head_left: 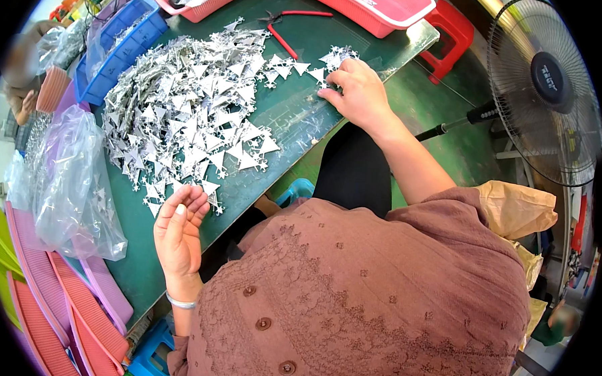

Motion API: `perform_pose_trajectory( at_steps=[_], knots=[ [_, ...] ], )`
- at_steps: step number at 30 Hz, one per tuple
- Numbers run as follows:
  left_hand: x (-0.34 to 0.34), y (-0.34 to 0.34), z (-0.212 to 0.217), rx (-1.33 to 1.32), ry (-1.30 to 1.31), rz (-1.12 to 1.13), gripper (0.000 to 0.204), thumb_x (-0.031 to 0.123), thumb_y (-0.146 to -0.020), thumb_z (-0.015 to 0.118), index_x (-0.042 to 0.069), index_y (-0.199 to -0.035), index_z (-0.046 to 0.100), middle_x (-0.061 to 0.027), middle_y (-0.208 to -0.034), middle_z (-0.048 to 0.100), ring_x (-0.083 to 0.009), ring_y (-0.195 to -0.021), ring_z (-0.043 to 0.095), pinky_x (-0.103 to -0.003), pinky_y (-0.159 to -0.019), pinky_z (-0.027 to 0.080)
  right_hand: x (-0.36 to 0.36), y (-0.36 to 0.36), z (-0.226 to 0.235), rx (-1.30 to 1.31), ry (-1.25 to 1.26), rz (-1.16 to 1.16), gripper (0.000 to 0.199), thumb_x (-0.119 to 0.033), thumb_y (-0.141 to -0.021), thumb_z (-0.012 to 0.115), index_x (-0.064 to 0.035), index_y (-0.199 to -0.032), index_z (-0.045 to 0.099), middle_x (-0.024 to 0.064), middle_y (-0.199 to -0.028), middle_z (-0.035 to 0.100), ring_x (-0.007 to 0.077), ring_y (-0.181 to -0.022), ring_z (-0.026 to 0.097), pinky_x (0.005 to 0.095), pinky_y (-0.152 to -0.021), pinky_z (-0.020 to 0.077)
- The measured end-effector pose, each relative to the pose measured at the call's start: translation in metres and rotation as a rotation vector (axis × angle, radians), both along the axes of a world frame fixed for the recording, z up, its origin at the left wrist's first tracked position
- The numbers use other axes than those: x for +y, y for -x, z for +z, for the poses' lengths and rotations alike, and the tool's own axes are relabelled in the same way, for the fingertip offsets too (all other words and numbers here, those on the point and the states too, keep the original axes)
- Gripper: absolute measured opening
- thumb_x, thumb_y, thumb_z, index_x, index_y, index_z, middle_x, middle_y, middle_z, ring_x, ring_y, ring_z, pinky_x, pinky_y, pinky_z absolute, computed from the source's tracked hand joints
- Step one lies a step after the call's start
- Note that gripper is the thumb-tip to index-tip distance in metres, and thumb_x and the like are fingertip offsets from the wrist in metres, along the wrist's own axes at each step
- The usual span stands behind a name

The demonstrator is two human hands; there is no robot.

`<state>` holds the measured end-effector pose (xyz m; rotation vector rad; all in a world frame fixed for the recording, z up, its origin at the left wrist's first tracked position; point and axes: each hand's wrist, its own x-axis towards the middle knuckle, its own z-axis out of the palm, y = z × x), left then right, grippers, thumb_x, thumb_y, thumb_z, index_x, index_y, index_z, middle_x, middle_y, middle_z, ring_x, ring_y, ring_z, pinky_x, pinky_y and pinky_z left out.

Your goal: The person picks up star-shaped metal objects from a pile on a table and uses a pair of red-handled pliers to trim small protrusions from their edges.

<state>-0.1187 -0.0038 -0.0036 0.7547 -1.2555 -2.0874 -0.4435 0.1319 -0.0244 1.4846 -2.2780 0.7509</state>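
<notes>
A broad heap of small silver metal pieces [183, 109], many with flat triangular parts, covers much of the green table [283, 123]. My left hand [180, 233] is at the heap's near edge, palm up, with its fingers curled in; whatever they may hold is hidden. Over at the table's right edge, my right hand [360, 93] bends its thumb and fingers together beside a smaller cluster of silver pieces [335, 57]. One loose triangular piece [317, 74] lies right by these fingertips. What is between them cannot be made out.
Red-handled pliers [284, 39] lie beyond the heap. Pink baskets [376, 11] stand at the far edge, a blue crate [122, 46] and a clear plastic bag [76, 185] at left. Pink and purple trays [48, 284] crowd the lower left. A fan [551, 81] stands right.
</notes>
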Motion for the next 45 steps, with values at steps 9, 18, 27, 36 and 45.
perform_pose_trajectory(
  at_steps=[9,18,27,36,45],
  knots=[
    [0.000,-0.001,-0.003,-0.013,-0.003,0.004,0.027,0.010,-0.087,0.044,-0.005,-0.109,0.049,-0.0162,-0.103,0.056,-0.0240,-0.094,0.056,-0.033,-0.083,0.046,-0.005,-0.002,-0.001,0.104,-0.085,-0.037,0.015,-0.020,-0.068,0.064,-0.0060,-0.072,0.060,0.0069,-0.073,0.051,0.0246,-0.074,0.053,0.0336,-0.067,0.0434],
    [0.002,0.001,-0.001,-0.035,0.000,0.013,0.027,0.011,-0.087,0.045,-0.005,-0.109,0.049,-0.0161,-0.102,0.057,-0.0234,-0.092,0.057,-0.033,-0.082,0.046,-0.009,0.006,-0.004,0.208,-0.095,-0.059,0.013,-0.015,-0.069,0.058,-0.0047,-0.061,0.054,0.0079,-0.066,0.051,0.0263,-0.067,0.054,0.0362,-0.061,0.0452],
    [0.003,0.000,0.000,-0.041,0.015,0.040,0.027,0.011,-0.087,0.045,-0.004,-0.108,0.049,-0.0158,-0.101,0.057,-0.0229,-0.090,0.057,-0.033,-0.081,0.046,-0.051,0.080,0.027,-0.680,-0.090,-0.166,0.019,-0.017,-0.070,0.055,-0.0011,-0.077,0.063,0.0145,-0.066,0.060,0.0234,-0.061,0.058,0.0326,-0.062,0.0461],
    [0.002,-0.002,0.000,-0.065,0.027,0.080,0.026,0.012,-0.087,0.045,-0.004,-0.108,0.050,-0.0153,-0.100,0.057,-0.0222,-0.090,0.057,-0.032,-0.080,0.046,-0.069,0.108,0.033,-0.310,-0.373,-0.246,0.019,-0.012,-0.075,0.052,-0.0041,-0.086,0.065,0.0173,-0.081,0.062,0.0292,-0.080,0.060,0.0367,-0.072,0.0474],
    [-0.002,0.008,-0.001,-0.051,0.004,0.081,0.024,0.008,-0.086,0.045,-0.005,-0.106,0.050,-0.0158,-0.098,0.058,-0.0225,-0.090,0.057,-0.033,-0.080,0.046,-0.064,0.116,0.021,-0.314,-0.331,-0.060,0.019,-0.007,-0.076,0.052,-0.0026,-0.092,0.062,0.0147,-0.084,0.063,0.0278,-0.083,0.059,0.0333,-0.076,0.0457]
  ],
)
